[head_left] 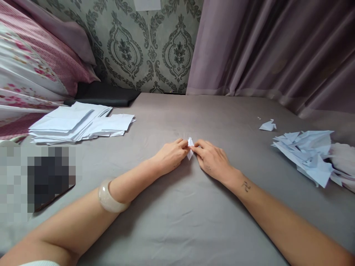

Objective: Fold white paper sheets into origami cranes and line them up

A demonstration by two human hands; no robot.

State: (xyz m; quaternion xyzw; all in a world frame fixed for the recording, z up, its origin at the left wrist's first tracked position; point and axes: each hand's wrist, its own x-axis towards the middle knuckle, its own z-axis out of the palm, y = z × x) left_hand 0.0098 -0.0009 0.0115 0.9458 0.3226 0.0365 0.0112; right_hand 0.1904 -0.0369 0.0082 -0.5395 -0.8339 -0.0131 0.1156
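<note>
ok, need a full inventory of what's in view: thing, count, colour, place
folded paper: 1, white, centre, between the hands
stacked sheets: can't count, white, far left of bed-like surface
bird-shaped paper: 1, white, right
folded-paper pile: can't count, white, far right
covered surface: 1, grey, under everything
dark flat thing: 1, black, behind stacked sheets
pixelated dark thing: 1, identity hidden, left
floral cloth: pink and white, upper left
curtain: purple, upper right
patterned wall: grey-green, back
wall sheet: 1, white, top
bangle: 1, whitish, left forearm
left hand: 1, pinching folded paper
right hand: 1, fingers on folded paper
</note>
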